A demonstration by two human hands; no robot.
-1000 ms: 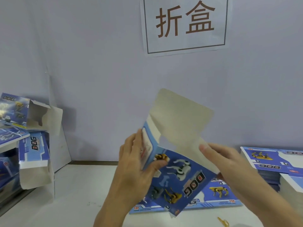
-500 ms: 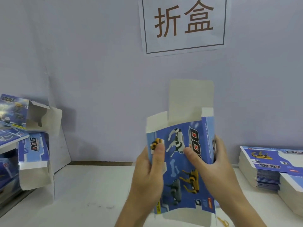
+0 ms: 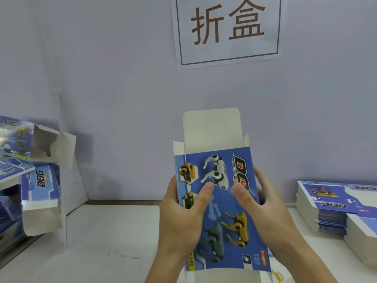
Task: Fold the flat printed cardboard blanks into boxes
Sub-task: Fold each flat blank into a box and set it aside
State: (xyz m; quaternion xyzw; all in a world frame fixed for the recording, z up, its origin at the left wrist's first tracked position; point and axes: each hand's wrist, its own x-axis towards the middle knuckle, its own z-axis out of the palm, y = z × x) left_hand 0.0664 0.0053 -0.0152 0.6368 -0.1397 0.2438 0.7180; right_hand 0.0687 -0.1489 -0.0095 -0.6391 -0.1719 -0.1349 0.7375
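I hold a blue printed cardboard box [image 3: 222, 213] upright in front of me, its face showing robot dogs and a "DOG" logo. Its plain top flap [image 3: 212, 129] stands open, with small side flaps beside it. My left hand [image 3: 181, 219] grips the left edge, thumb on the printed face. My right hand [image 3: 265, 209] grips the right edge, thumb pressing near the logo. A stack of flat printed blanks [image 3: 326, 207] lies on the table at the right.
Several folded boxes [image 3: 30, 160] with open flaps are piled at the left edge. A white table [image 3: 112, 242] runs below, a lilac wall behind with a paper sign [image 3: 226, 29]. A yellow rubber band [image 3: 278, 275] lies near my right wrist.
The box went from tilted and half-flat to upright and squared, facing me. Both hands shifted to its side edges with thumbs on the front.
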